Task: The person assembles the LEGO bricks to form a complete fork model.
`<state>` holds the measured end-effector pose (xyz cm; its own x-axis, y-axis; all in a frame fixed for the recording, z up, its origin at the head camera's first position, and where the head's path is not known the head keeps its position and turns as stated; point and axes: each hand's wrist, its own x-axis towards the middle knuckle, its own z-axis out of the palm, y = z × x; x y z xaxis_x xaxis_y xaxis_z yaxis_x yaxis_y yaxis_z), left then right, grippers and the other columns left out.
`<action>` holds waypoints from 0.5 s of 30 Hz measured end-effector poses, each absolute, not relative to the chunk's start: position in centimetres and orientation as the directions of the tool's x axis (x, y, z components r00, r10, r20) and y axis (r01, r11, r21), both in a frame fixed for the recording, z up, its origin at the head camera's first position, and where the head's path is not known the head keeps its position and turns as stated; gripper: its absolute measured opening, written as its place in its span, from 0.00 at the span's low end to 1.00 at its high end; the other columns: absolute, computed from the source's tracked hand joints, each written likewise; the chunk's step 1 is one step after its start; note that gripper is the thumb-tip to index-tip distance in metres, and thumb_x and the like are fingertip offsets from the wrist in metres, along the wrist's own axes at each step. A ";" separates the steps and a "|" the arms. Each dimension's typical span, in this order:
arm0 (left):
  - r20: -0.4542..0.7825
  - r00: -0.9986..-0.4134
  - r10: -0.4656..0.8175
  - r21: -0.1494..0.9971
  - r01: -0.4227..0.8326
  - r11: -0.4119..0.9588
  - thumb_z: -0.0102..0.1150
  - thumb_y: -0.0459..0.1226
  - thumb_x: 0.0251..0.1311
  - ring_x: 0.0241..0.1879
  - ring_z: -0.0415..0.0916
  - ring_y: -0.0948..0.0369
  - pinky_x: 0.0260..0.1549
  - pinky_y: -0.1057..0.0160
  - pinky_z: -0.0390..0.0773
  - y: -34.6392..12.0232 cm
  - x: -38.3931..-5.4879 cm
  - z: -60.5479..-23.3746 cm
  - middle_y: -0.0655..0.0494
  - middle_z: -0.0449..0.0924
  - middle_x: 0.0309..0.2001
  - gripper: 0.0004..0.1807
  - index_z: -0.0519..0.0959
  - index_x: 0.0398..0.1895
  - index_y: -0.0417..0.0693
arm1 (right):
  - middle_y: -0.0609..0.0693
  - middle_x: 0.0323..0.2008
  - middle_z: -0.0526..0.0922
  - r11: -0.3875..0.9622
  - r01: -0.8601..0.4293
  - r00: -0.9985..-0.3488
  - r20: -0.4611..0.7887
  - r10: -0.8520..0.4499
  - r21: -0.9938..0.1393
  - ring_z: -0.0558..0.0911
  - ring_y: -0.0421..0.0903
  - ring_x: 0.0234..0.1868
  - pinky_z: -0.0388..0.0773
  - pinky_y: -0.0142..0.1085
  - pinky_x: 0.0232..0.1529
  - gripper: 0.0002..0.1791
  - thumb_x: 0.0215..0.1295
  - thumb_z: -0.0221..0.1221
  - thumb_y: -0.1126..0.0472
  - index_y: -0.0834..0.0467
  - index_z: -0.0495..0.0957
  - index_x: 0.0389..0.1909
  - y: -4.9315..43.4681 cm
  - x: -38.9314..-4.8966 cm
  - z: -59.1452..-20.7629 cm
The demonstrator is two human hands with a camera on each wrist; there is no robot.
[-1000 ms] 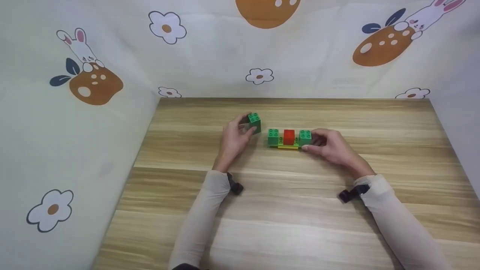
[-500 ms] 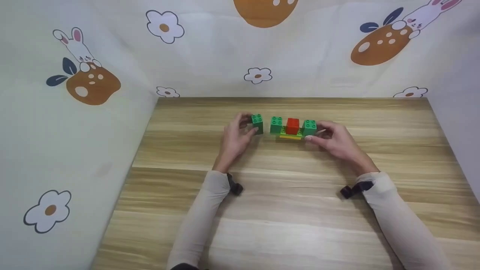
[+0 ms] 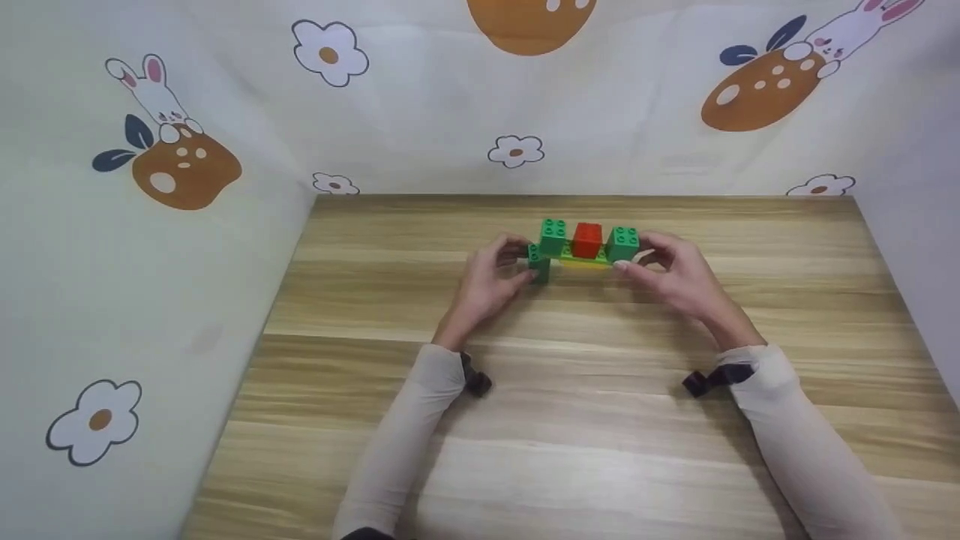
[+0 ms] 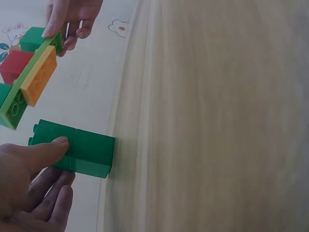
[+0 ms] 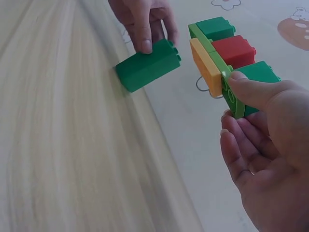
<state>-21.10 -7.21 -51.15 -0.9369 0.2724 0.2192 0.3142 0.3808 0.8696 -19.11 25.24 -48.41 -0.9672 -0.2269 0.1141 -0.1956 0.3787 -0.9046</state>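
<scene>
My left hand (image 3: 491, 281) grips a stack of two dark green bricks (image 4: 91, 150), thumb across the seam. The stack's lower end is at or close to the tabletop; contact is unclear. Between thumb and fingers, my right hand (image 3: 679, 277) pinches the right end of a toy-brick assembly. That piece has a light green base (image 5: 217, 58) bearing a red brick (image 3: 588, 241) between two green bricks, with a yellow-orange plate (image 5: 205, 66) on its underside. Both wrist views show the assembly raised off the table, apart from the stack. Its left end is above the stack's studs.
The wood-grain table (image 3: 570, 435) extends toward me. Pale cloth walls (image 3: 420, 112) printed with rabbits, orange fruit and flowers enclose its back and sides. Dark wrist cameras sit on both cuffs.
The right hand has raised the assembly and moved it slightly right and away from me. My left hand has brought the green stack rightward, under the assembly's left end.
</scene>
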 end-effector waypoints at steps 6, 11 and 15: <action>0.191 -0.926 0.325 0.869 0.314 0.383 0.78 0.34 0.63 0.61 0.87 0.52 0.64 0.61 0.84 -5.6 -20.3 -51.1 0.46 0.88 0.59 0.26 0.79 0.62 0.45 | 0.48 0.48 0.87 0.334 -0.266 -0.955 0.199 -0.222 -0.904 0.85 0.42 0.48 0.84 0.25 0.51 0.22 0.70 0.73 0.60 0.59 0.85 0.62 24.9 -19.0 -47.9; 0.206 -0.914 0.349 0.847 0.345 0.404 0.77 0.38 0.65 0.61 0.87 0.51 0.64 0.60 0.85 -4.6 -19.7 -51.4 0.45 0.88 0.60 0.27 0.77 0.64 0.46 | 0.46 0.50 0.85 0.336 -0.291 -0.949 0.224 -0.223 -0.896 0.83 0.40 0.51 0.83 0.24 0.50 0.21 0.69 0.73 0.62 0.58 0.85 0.62 24.7 -19.0 -47.8; 0.210 -0.915 0.345 0.849 0.346 0.400 0.79 0.41 0.63 0.62 0.86 0.51 0.66 0.58 0.84 -4.3 -19.6 -51.7 0.48 0.87 0.61 0.32 0.76 0.68 0.47 | 0.45 0.51 0.85 0.341 -0.307 -0.944 0.239 -0.227 -0.889 0.82 0.38 0.52 0.82 0.23 0.49 0.22 0.69 0.73 0.65 0.59 0.85 0.62 24.6 -19.1 -48.0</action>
